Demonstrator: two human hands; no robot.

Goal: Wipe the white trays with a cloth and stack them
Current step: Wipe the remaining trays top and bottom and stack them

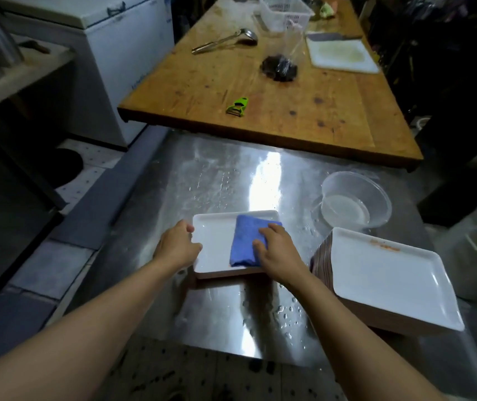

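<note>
Head view: we find one white tray (214,241) flat on the wet steel counter (223,175), with a folded blue cloth (244,244) lying on its right half. The right hand (277,250) rests on the cloth's right portion, fingers spread and pressing down, not curled round it. The left hand (178,246) grips the tray's left rim, thumb over the edge and fingers curled at the side, steadying it.

We judge the step in hand to be wiping this tray. To do it well, we would keep the left grip firm so the tray does not slide on the wet steel, hold flat pressure through the fingers, and carry the cloth across the uncovered left half and into the corners and raised rim. A faint orange mark shows at the near edge by the cloth and wants a pass.

The tray sits directly under both hands. A stack of trays (390,273) stands just to the right of the right wrist, its top tray bearing an orange smear near the far rim. A clear bowl (356,201) of water stands behind that stack.
</note>
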